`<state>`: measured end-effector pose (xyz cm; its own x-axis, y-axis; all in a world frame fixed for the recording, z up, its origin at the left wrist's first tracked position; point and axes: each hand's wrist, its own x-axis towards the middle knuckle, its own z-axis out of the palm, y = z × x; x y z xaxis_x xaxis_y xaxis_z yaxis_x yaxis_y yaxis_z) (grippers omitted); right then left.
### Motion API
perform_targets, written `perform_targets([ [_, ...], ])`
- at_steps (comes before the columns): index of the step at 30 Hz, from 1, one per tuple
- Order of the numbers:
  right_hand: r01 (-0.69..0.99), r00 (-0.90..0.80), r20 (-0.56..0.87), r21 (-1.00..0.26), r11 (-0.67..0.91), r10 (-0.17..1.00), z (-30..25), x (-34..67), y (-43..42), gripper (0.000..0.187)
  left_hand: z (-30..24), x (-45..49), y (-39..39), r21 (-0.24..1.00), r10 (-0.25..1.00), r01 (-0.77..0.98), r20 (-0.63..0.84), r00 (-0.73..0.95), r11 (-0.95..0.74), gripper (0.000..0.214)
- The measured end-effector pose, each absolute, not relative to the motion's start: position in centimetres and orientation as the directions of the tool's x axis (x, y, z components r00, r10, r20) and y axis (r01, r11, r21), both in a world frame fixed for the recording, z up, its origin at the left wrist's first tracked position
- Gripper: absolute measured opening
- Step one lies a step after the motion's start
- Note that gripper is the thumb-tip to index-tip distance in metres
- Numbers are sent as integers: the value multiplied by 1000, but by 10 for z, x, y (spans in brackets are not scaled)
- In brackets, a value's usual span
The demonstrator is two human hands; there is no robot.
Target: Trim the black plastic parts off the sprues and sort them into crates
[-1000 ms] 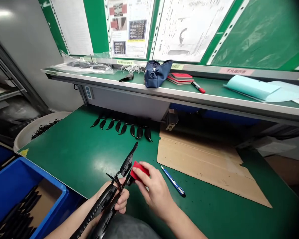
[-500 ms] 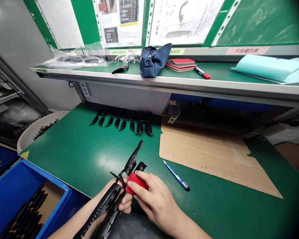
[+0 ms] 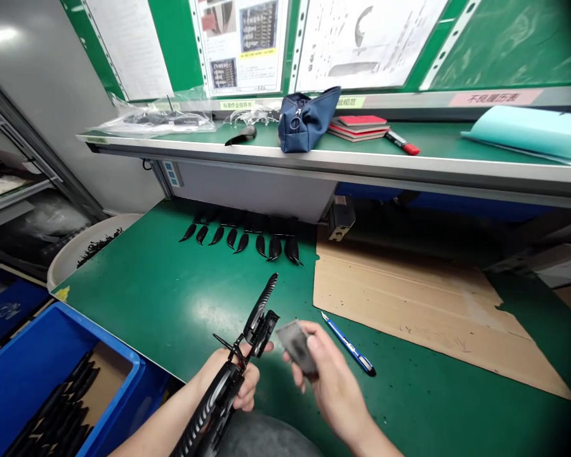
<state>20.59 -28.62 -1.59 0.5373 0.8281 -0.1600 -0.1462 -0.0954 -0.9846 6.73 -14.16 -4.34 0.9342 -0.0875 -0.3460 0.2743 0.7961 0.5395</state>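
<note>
2 bare hands are seen now: the left hand (image 3: 248, 384), partly hidden from view, and the right hand (image 3: 333, 377), more fully shown. Up from the wrists, and the left forearm (image 3: 183, 403) is left uncovered; so is the right forearm (image 3: 368, 438), both cut off by the lower edge. Down at the bottom, dark grey cloth (image 3: 269, 439) is spotted, rounded in a broad curve, its matte surface mottled with lighter patches! Whether it is worn as trousers or as a top cannot be told.
</note>
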Motion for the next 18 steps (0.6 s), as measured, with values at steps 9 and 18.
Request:
perform_targets([
  [9, 77, 656, -57, -987, -142, 752, -23, 184, -279, 27, -40, 69, -148, 566, -50, 313, -431, 901, 763, 49],
  [18, 356, 686, 183, -928, -106, 704, -30, 219, -284, 22, -41, 77, -153, 590, -63, 320, -413, 908, 741, 49],
])
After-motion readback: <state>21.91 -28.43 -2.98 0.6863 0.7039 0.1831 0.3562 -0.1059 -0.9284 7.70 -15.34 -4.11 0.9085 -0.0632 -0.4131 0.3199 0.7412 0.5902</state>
